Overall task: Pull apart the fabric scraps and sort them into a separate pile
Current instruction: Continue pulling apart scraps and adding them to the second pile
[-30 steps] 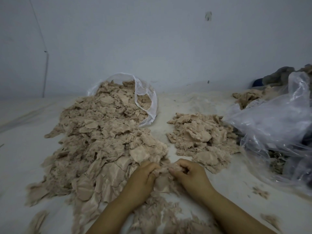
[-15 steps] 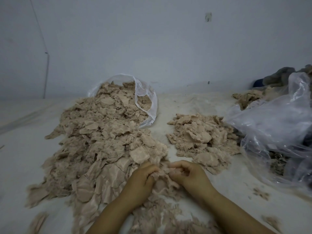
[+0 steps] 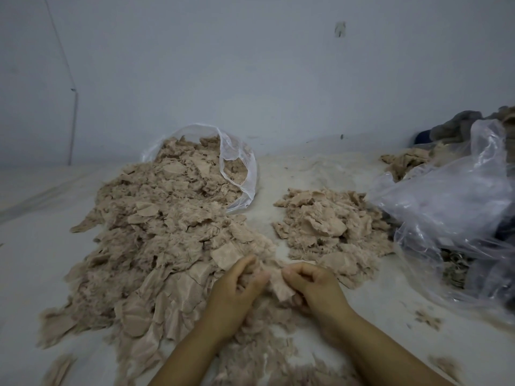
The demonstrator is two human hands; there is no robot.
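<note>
**Both hands pinch one beige scrap at the near edge of the big heap**

The left hand (image 3: 234, 291) reaches in from the bottom of the view, forearm angled up and to the right, its back toward the camera and its fingers curled around a wad of beige fabric. The right hand (image 3: 315, 285) comes in from the lower right, forearm slanting up and to the left, knuckles raised and fingers bent inward. Its thumb and fingertips pinch the small fabric scrap (image 3: 280, 285) that hangs between the two hands. The hands sit close together, just apart, with the scrap bridging them.

They work at the near right edge of the large pile (image 3: 156, 246), which spills out of a clear bag (image 3: 239, 168) at its far end. The smaller sorted pile (image 3: 328, 232) lies to the right of the large pile, with a bare strip of pale surface (image 3: 36, 246) between them. Further right of the large pile lies a crumpled plastic bag (image 3: 451, 207).
</note>
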